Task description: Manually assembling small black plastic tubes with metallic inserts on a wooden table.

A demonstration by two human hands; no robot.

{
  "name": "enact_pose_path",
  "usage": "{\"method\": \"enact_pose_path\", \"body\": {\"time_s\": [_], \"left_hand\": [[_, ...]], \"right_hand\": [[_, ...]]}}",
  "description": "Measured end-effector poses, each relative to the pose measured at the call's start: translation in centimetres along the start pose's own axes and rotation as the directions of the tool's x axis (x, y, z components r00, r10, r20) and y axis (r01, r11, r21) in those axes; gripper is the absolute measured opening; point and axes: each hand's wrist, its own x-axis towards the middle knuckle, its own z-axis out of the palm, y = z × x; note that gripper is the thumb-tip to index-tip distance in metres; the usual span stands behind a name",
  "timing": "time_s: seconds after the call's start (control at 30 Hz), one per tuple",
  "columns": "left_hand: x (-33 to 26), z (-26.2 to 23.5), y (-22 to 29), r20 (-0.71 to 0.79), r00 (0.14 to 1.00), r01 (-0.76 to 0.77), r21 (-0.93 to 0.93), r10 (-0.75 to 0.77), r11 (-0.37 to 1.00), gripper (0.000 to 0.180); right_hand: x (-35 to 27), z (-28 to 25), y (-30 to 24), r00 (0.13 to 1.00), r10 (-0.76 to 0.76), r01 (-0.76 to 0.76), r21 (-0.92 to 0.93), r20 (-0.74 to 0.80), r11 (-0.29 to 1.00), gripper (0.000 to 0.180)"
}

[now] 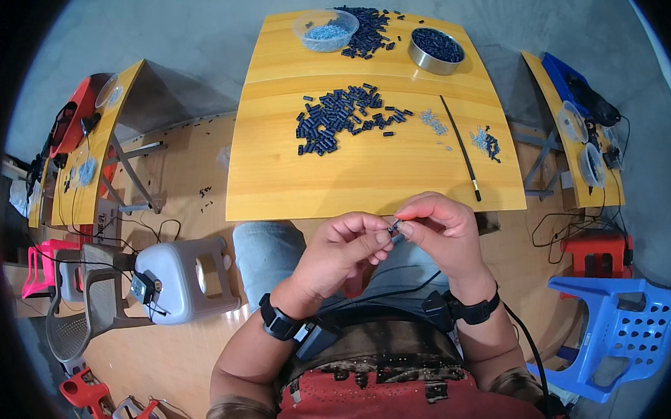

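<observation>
My left hand (346, 249) and my right hand (443, 229) meet just in front of the table's near edge, above my lap. Thumb and fingers of both are pinched around a small dark part (394, 226) with a lighter bit on it; its exact kind is too small to make out. Beyond them on the yellow table (335, 191) lies a loose heap of short black cylindrical pieces (335, 114). To its right are a scatter of tiny silvery pieces (433, 121), a thin black rod (458, 140), and a small pile of silvery and black bits (487, 143).
At the table's far end stand a clear plastic bowl (303, 24) of light-blue pieces, another black heap (369, 34) and a round metal tin (428, 65) of black pieces. A grey stool (174, 280) is at left, a blue chair (640, 331) at right. Cables run from my wristbands.
</observation>
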Motion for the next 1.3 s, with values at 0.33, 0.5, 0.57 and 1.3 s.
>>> {"method": "enact_pose_path", "body": {"time_s": [0.33, 0.5, 0.57, 1.3], "left_hand": [[-0.2, 0.3, -0.1, 0.012, 1.000, -0.015, 0.068, 0.014, 0.998, 0.013], [-0.5, 0.8, -0.2, 0.012, 0.996, -0.094, 0.143, 0.093, 0.985, 0.013], [-0.6, 1.0, -0.3, 0.005, 0.991, -0.134, 0.151, 0.135, 0.979, 0.012], [-0.9, 1.1, 0.0, -0.030, 0.978, -0.197, 0.198, 0.207, 0.960, 0.008]], "right_hand": [[-0.2, -0.3, -0.1, 0.998, -0.058, 0.060, -0.056, 0.030, 0.997, 0.015], [-0.3, -0.1, 0.0, 0.998, -0.062, 0.063, -0.036, 0.028, 0.997, 0.016], [-0.4, -0.1, 0.0, 0.998, -0.058, 0.059, -0.041, 0.020, 0.997, 0.016], [-0.2, 0.6, -0.5, 0.998, -0.069, 0.068, -0.069, -0.008, 0.995, 0.016]]}}
